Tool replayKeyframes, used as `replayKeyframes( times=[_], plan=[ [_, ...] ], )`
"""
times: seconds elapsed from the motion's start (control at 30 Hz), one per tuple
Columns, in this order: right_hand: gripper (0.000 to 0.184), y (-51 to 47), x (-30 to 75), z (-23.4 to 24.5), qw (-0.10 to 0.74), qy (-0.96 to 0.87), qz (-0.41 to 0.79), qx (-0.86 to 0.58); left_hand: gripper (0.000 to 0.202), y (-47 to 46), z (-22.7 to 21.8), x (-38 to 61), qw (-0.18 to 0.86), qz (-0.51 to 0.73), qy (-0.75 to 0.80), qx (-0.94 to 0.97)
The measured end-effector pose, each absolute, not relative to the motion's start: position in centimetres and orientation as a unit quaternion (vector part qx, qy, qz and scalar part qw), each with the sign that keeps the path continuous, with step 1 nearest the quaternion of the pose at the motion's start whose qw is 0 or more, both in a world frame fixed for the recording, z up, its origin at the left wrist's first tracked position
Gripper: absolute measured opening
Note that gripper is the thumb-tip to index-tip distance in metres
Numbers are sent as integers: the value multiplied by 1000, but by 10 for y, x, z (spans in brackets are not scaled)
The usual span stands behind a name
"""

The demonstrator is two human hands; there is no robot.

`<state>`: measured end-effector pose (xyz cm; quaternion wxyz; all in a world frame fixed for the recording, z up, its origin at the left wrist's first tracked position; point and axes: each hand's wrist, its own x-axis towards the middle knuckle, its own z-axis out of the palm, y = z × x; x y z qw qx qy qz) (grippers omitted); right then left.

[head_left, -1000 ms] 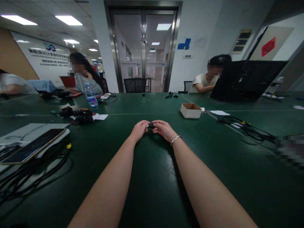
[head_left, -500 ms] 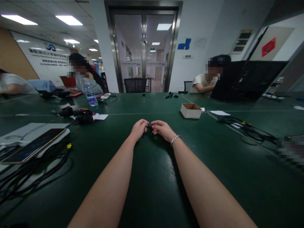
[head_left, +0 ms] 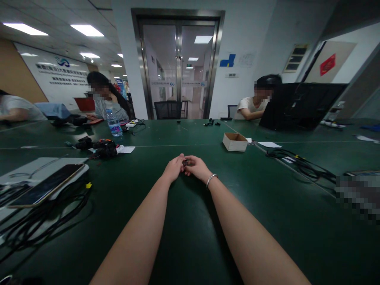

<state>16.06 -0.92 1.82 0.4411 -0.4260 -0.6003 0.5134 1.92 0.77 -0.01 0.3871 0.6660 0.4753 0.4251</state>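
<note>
My left hand [head_left: 173, 169] and my right hand [head_left: 198, 168] meet above the green table [head_left: 190, 221], fingers touching. Between them is a small dark object [head_left: 185, 162], mostly covered by the fingers, so its kind does not show. Both hands are closed on it, the right with thumb and forefinger curled round its side. A silver bracelet [head_left: 211, 180] circles my right wrist.
An open small box [head_left: 235, 143] stands beyond my right hand. To the left lie a phone [head_left: 47, 186], black cables [head_left: 59, 213] and a water bottle [head_left: 114, 124]. Small black pieces [head_left: 211, 122] lie farther back. A co-worker [head_left: 252, 105] sits behind a large monitor [head_left: 299, 106].
My hands have drawn closer together and turned, so the dark object is now more covered and sits differently between the fingers. The camera view has shifted slightly.
</note>
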Motion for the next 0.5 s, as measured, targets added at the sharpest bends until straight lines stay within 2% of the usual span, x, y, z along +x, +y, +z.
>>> replayKeyframes(
  times=[0.13, 0.27, 0.37, 0.43, 0.5],
  plan=[
    [31, -20, 161, 16, 449, -583, 506, -450, 71, -1, 11, 26, 405, 379, 509, 658],
    [31, -42, 180, 20, 437, -589, 491, -471, 68, -30, 51, 23, 392, 179, 525, 734],
    [39, -73, 216, 27, 414, -590, 494, -486, 53, -73, 86, -5, 249, 19, 509, 824],
    [44, -103, 248, 34, 406, -584, 496, -499, 44, -110, 101, -40, 149, -3, 485, 862],
    [46, -139, 283, 42, 396, -574, 493, -520, 41, -148, 105, -86, 96, 21, 504, 858]
  ],
)
